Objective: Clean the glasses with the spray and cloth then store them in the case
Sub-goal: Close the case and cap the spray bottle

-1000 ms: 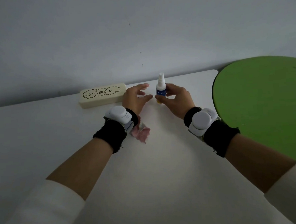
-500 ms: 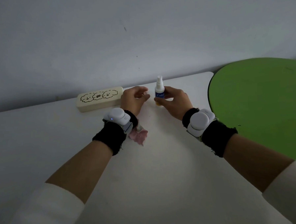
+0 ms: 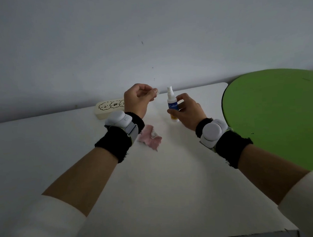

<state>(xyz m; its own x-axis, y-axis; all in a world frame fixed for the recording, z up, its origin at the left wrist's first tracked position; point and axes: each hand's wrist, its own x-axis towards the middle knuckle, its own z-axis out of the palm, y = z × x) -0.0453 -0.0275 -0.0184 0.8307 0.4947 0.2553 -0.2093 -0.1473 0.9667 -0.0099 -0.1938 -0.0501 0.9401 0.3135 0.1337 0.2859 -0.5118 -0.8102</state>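
White table against a grey wall, dim light.

My left hand is raised at about 12 o'clock in the view. Its fingers are curled and the thumb and fingertips pinch a small clear cap. My right hand, just to the 3 o'clock side of it, wraps thumb and fingers round the spray bottle. The bottle is upright, white with a blue label, its nozzle bare on top. I can't tell whether its base touches the table. The two hands are near each other but apart.

Each wrist has a black wristband with a white sensor unit strapped on, and the white sleeves are pushed up the forearms.

The pink cloth lies crumpled on the table at 5 o'clock from my left hand, just beside the left wrist. The case is cream with cartoon puppies. It lies shut near the wall at 9 o'clock from the left hand, and that hand hides part of it. I can't make out the glasses.

A green tabletop butts up at 3 o'clock.
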